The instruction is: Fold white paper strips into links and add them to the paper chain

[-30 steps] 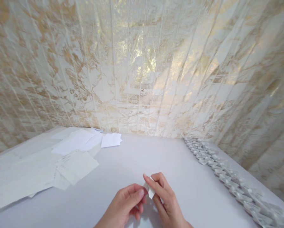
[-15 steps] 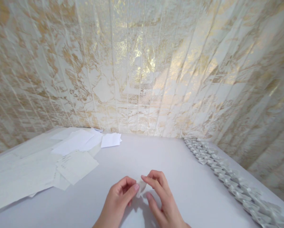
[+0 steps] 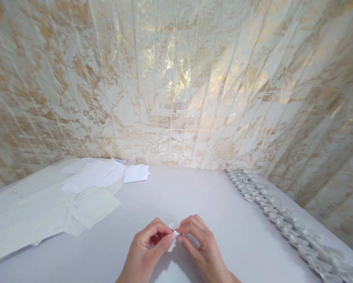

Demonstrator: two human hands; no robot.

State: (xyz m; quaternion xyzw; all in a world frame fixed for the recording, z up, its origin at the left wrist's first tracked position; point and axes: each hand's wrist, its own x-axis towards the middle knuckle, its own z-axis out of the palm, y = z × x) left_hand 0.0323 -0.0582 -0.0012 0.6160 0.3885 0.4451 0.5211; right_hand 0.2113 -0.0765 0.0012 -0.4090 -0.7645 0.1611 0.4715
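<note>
White paper [image 3: 173, 245] between curled hands [image 3: 147, 247] [image 3: 205, 244]

Pale drapery [image 3: 111, 98] with gold patterning and a bright central sheen [image 3: 178, 78], behind a white tabletop [image 3: 194, 192].

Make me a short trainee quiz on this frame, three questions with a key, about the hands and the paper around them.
1. True or false: the left hand and right hand both touch the small paper piece.
2. How are the folded pieces arranged? A: in a box; B: in long lines; C: in a tall pile.
3. Order left to right in the picture: small paper piece, folded pieces, small stack of white sheets.
Key: 1 true; 2 B; 3 stack, paper piece, folded pieces.
</note>
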